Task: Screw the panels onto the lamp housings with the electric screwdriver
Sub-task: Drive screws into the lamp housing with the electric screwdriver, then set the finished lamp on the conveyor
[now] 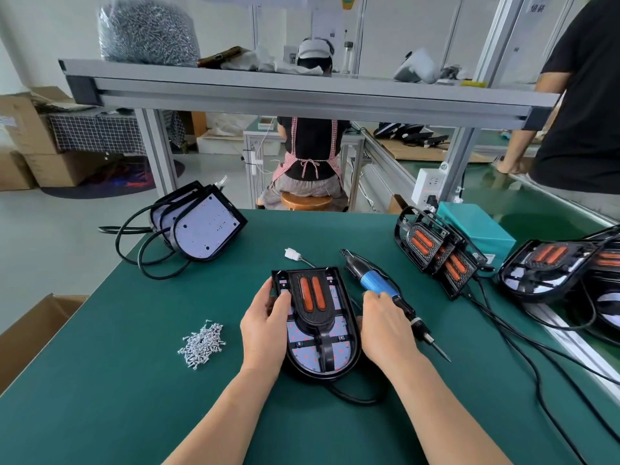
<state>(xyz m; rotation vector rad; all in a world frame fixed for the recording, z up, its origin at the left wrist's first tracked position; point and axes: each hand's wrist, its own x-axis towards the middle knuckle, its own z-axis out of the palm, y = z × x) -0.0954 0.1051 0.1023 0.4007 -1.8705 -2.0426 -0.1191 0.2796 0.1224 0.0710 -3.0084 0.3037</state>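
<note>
Left of screwdriver [377, 284], lamp housing [319, 374].

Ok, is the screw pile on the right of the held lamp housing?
No, the screw pile lies on the mat left of the lamp housing, beyond the left hand.

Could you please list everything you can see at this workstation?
mat: one, green, foreground.
lamp housing: one, black, mat centre, orange-strip panel on it.
electric screwdriver: one, blue and black, right of that housing.
loose screws: one pile, silver, left of the housing.
open housings: a stack, black, mat's far left.
panelled housings: several, black and orange, right edge.
box: one, teal, behind those.
screw bag: one, clear, on the shelf, top left.
seated person: one, black top, behind the mat.
standing person: one, black top, far right.
left grip: bare hand, holds the housing's left edge.
right grip: bare hand, at the screwdriver; hold unclear.
</note>
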